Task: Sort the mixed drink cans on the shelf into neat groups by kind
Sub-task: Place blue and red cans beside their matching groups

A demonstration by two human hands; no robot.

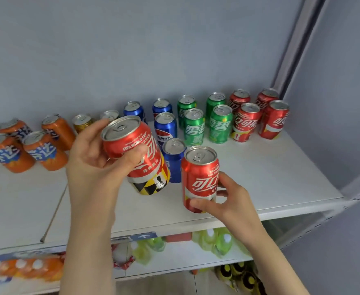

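My left hand (94, 154) grips a red cola can (136, 154), tilted and lifted above the white shelf (270, 171). My right hand (225, 199) grips a second red cola can (199, 179) upright near the shelf's front edge. Behind them stand several blue cans (165, 126), one (173, 160) partly hidden between the two held cans. Further right is a group of green cans (220, 124), then a group of red cola cans (273, 119) at the far right. Orange cans (45, 152) are grouped at the left, and gold cans (82, 122) stand by the back wall.
The grey back wall and a shelf upright (302, 43) bound the shelf at the right. A thin seam (54, 213) divides two shelf boards. Lower shelves hold orange bottles (32, 269), green bottles (217, 241) and yellow-black items (243, 275).
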